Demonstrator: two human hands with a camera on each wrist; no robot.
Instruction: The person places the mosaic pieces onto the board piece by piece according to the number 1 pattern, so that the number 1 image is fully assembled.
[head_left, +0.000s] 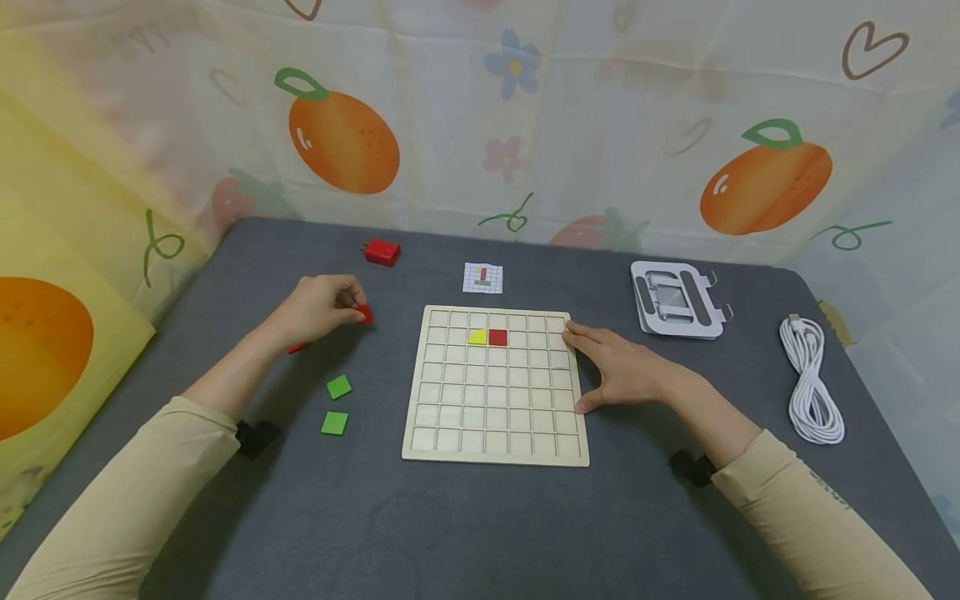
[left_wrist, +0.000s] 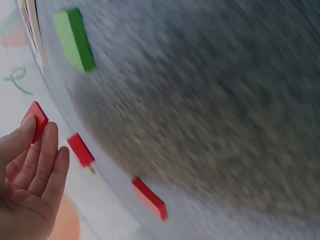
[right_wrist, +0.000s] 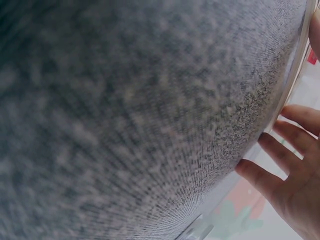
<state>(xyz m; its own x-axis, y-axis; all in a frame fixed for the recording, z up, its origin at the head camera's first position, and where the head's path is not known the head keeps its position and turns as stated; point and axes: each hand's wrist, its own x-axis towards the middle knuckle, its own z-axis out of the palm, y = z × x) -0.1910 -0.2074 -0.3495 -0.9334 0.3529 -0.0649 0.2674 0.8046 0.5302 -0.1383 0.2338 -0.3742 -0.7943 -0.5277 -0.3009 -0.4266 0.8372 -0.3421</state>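
Head view: The left hand (head_left: 318,307) pinches a red tile (head_left: 365,313) above the table (head_left: 465,533), to the left of the board (head_left: 447,417). The board carries a yellow tile (head_left: 477,337) and, in the next cell to its right, a placed red tile (head_left: 498,337). The right hand (head_left: 628,371) is spread, not gripping; its fingers and thumb touch the board's right edge. A patterned card (head_left: 483,278) lies behind the board. Two green tiles (head_left: 337,405) and a spare red tile (head_left: 297,347) lie off the board. The step in hand appears to be tile transfer, with the pattern only partly set.

Left wrist view: Thumb and fingers grip the red tile; it is clear of the table.

Right wrist view: Fingertips meet the board's edge, apparently steadying it. The next move likely calls for carrying the tile rightward, checking the card, squaring the tile to a cell and releasing it flat.
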